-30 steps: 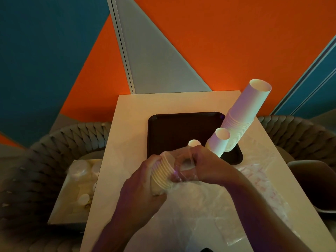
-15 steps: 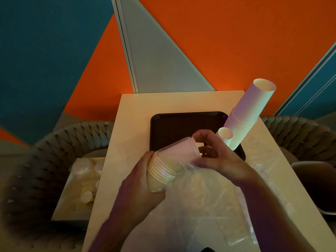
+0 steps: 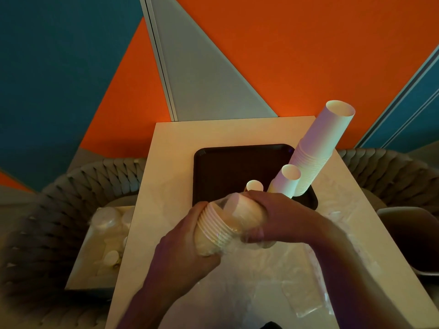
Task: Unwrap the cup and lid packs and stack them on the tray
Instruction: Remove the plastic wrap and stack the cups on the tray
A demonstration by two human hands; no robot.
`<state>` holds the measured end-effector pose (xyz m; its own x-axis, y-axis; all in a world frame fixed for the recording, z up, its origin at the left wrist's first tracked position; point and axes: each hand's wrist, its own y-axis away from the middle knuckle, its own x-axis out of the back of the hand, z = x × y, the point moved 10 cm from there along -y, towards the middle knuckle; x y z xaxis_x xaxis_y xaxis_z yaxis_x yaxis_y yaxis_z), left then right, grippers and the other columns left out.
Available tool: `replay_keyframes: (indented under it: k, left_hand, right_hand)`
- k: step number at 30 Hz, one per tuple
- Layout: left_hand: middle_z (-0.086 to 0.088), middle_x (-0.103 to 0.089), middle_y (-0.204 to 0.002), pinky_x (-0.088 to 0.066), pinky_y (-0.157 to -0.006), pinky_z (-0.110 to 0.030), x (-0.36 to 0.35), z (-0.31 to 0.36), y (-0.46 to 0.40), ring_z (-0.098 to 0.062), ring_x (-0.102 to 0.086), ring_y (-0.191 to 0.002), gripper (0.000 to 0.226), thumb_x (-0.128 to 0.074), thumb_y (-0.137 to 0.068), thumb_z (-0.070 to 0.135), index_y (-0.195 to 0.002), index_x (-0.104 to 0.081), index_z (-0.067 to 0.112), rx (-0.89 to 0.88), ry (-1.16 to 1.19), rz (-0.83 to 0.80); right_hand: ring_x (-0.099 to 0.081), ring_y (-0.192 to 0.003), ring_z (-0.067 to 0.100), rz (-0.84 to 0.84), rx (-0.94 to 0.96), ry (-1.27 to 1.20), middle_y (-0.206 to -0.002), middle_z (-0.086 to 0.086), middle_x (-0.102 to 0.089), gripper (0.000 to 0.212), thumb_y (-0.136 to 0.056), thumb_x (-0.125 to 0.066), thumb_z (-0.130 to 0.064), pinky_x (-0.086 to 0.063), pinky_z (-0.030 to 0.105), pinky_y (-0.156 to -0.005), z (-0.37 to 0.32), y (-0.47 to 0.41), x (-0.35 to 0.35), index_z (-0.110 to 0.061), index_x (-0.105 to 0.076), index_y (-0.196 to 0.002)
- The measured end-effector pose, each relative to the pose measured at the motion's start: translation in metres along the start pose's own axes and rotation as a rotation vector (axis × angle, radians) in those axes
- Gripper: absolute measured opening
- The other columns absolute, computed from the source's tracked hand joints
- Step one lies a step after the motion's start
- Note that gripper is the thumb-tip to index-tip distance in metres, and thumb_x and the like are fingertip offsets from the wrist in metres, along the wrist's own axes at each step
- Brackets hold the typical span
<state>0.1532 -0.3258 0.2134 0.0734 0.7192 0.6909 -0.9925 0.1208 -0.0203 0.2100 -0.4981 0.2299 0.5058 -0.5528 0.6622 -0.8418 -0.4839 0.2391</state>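
Now left hand (image 3: 190, 243) grips wrapped cup stack (image 3: 223, 224) above worktop (image 3: 166, 162); right hand (image 3: 282, 217) curls round its clear wrap (image 3: 237, 243). Tall cup stack (image 3: 318, 148) stands on tray (image 3: 225, 167).

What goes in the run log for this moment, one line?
stage: unwrapping cup pack | left hand: grips wrapped paper cup stack | right hand: grips its plastic wrap end | tray: three cup stacks, tallest

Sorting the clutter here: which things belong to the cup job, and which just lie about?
Job: cup pack gripped by left hand and right hand; tray; tall cup stack.
Lying about: loose wrap; wicker chair.
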Motion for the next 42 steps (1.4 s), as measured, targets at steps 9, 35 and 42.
replay_keyframes:
  k: [9, 35, 42]
  left_hand:
    - [0.036, -0.052, -0.117, -0.052, -0.081, -0.02, 0.016, -0.004, -0.001, 0.005, -0.057, -0.104, 0.091, -0.084, -0.064, 0.056, -0.135, -0.026, 0.06, 0.028, 0.087, 0.095]
    - [0.037, -0.053, -0.119, -0.053, -0.084, -0.017, 0.011, -0.008, 0.008, 0.007, -0.057, -0.108, 0.086, -0.086, -0.065, 0.054, -0.127, -0.028, 0.068, 0.054, 0.128, 0.102]
    - [0.033, -0.055, -0.115, -0.056, -0.078, -0.018, 0.013, -0.005, 0.009, 0.001, -0.062, -0.101, 0.092, -0.087, -0.064, 0.053, -0.123, -0.019, 0.073, 0.056, 0.113, 0.103]
  right_hand:
    - [-0.057, -0.105, 0.009, 0.168, -0.036, 0.051, -0.129, -0.016, -0.043, 0.077, -0.076, -0.084, -0.047, -0.057, 0.029, -0.077, 0.024, -0.005, 0.001, -0.032, -0.04, -0.138]
    - [-0.058, -0.111, 0.04, 0.743, -0.369, 0.285, -0.134, 0.009, -0.059, 0.036, -0.083, -0.081, -0.032, -0.056, 0.049, -0.082, 0.142, -0.011, 0.085, -0.026, -0.065, -0.115]
    - [-0.049, -0.119, 0.039, 0.781, -0.351, 0.28, -0.138, 0.01, -0.052, 0.032, -0.089, -0.074, -0.023, -0.048, 0.043, -0.084, 0.122, 0.0, 0.09, -0.02, -0.069, -0.12]
